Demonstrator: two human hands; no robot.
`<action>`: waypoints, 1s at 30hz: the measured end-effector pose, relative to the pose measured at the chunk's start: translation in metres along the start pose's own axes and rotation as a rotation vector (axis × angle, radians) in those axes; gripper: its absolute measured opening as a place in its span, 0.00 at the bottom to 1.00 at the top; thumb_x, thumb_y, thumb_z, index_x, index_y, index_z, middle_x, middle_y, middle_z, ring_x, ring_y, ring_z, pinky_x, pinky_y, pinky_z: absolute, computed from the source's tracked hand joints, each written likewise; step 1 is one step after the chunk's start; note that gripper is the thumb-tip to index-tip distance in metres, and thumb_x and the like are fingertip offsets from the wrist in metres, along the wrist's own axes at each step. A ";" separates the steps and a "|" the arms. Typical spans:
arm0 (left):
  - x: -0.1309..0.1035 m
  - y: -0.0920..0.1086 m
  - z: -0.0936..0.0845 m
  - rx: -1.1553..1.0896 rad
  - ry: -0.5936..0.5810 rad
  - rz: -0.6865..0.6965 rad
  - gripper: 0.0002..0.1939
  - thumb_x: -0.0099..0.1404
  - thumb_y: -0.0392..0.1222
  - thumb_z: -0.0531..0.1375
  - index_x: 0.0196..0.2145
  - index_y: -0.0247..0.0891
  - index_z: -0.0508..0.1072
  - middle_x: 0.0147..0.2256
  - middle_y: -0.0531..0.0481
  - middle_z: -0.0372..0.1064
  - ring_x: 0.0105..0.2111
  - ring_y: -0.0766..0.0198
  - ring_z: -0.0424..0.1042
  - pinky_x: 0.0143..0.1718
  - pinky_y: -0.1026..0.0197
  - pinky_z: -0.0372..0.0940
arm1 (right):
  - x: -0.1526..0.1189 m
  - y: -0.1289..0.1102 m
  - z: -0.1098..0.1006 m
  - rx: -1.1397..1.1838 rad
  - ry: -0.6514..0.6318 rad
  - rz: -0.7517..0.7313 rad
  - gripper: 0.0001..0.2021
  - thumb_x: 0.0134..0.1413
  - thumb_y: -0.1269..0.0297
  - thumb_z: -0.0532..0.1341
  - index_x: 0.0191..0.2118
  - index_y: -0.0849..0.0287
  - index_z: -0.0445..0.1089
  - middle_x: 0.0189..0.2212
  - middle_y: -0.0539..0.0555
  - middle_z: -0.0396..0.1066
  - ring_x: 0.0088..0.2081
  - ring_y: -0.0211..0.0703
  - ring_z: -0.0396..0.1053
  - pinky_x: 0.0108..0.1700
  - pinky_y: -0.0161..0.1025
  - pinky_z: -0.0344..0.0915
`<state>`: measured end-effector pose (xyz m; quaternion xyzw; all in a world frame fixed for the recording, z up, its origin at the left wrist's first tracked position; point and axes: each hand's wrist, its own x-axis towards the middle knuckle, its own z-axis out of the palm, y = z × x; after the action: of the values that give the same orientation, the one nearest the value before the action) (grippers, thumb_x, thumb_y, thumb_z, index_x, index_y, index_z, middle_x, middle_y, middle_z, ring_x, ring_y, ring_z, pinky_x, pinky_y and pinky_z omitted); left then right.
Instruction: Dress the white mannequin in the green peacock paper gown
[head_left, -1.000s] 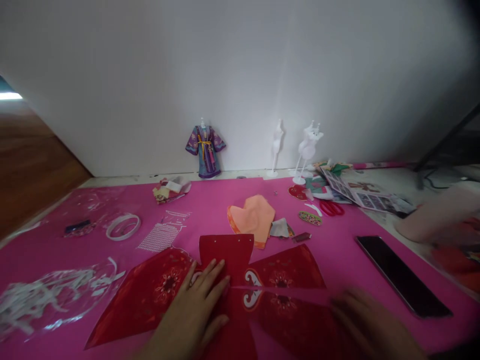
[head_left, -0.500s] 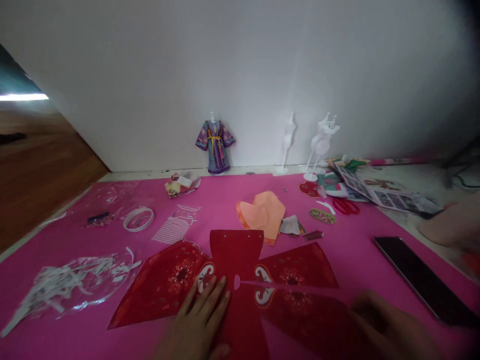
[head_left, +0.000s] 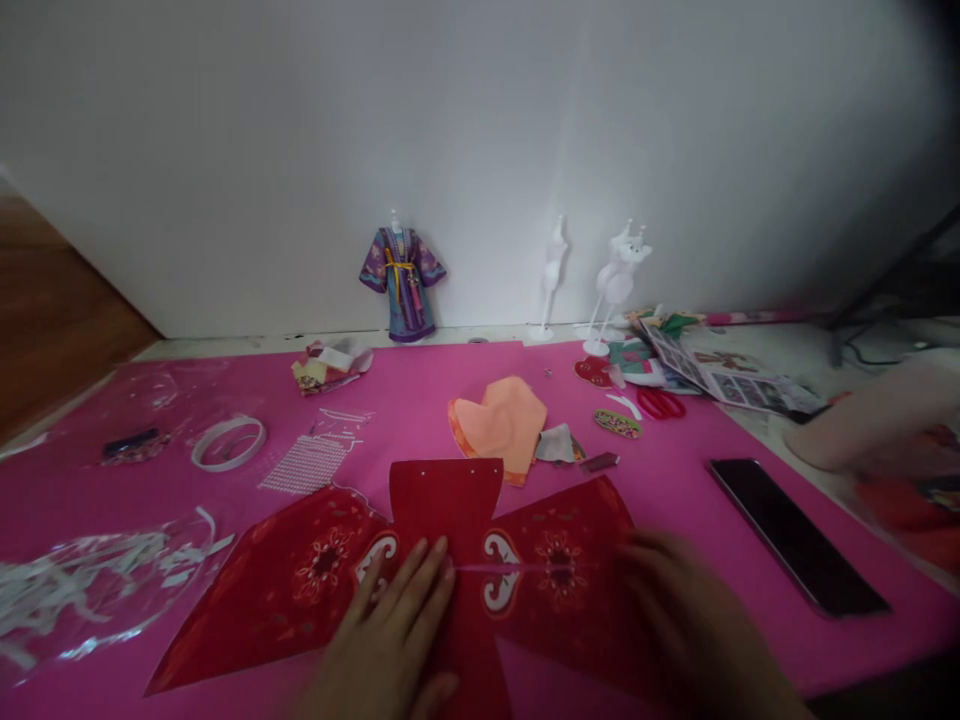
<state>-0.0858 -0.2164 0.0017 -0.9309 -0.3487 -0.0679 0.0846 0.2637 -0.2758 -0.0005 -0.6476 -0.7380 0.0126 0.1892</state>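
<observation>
A red printed doll-garment piece (head_left: pixel 450 490) lies spread on the pink sheet, with flared panels at both sides and white scroll and flower motifs. My left hand (head_left: pixel 394 630) rests flat on its middle, fingers stretched out. A narrow pink slit shows between the upper and lower halves of the right panel. Over that panel's outer end lies my right hand (head_left: pixel 690 610), somewhat blurred, its fingers stretched out across the cloth; the thumb cannot be made out. The lower part of the garment runs out of view at the bottom.
Behind the garment lie a peach cloth (head_left: pixel 502 420) and a sheet of stick-on gems (head_left: pixel 306 462). A tape roll (head_left: pixel 229 445) and a clear bag of white strips (head_left: pixel 112 580) are left. A phone (head_left: pixel 795 535) and red scissors (head_left: pixel 661 403) are right. A dressed doll form (head_left: pixel 405 285) stands by the wall.
The view has shifted rightward. My right hand has moved up and inward with the right panel's lower half, narrowing the slit. My left hand stays on the garment's middle.
</observation>
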 end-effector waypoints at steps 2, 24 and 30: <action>0.013 0.004 0.004 -0.040 -0.023 0.035 0.43 0.64 0.53 0.56 0.68 0.41 0.38 0.66 0.44 0.48 0.61 0.49 0.58 0.60 0.42 0.52 | 0.006 -0.012 0.008 -0.061 -0.087 -0.129 0.21 0.62 0.63 0.51 0.59 0.60 0.65 0.58 0.63 0.65 0.58 0.57 0.64 0.54 0.57 0.67; 0.012 0.028 0.058 0.122 0.130 0.051 0.24 0.69 0.45 0.50 0.61 0.38 0.61 0.63 0.45 0.56 0.68 0.56 0.34 0.66 0.44 0.20 | -0.022 0.026 0.014 -0.339 -0.012 -0.376 0.52 0.49 0.54 0.58 0.68 0.68 0.23 0.54 0.74 0.65 0.49 0.70 0.71 0.39 0.61 0.72; 0.015 0.060 0.048 0.093 0.155 -0.007 0.25 0.70 0.37 0.51 0.64 0.42 0.54 0.66 0.48 0.49 0.67 0.57 0.39 0.67 0.45 0.32 | -0.043 0.073 0.030 -0.317 -0.001 -0.366 0.47 0.53 0.51 0.57 0.69 0.64 0.29 0.56 0.73 0.65 0.50 0.72 0.70 0.42 0.65 0.68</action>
<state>-0.0313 -0.2415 -0.0489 -0.9167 -0.3473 -0.1235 0.1544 0.3281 -0.2981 -0.0588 -0.5248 -0.8359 -0.1375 0.0840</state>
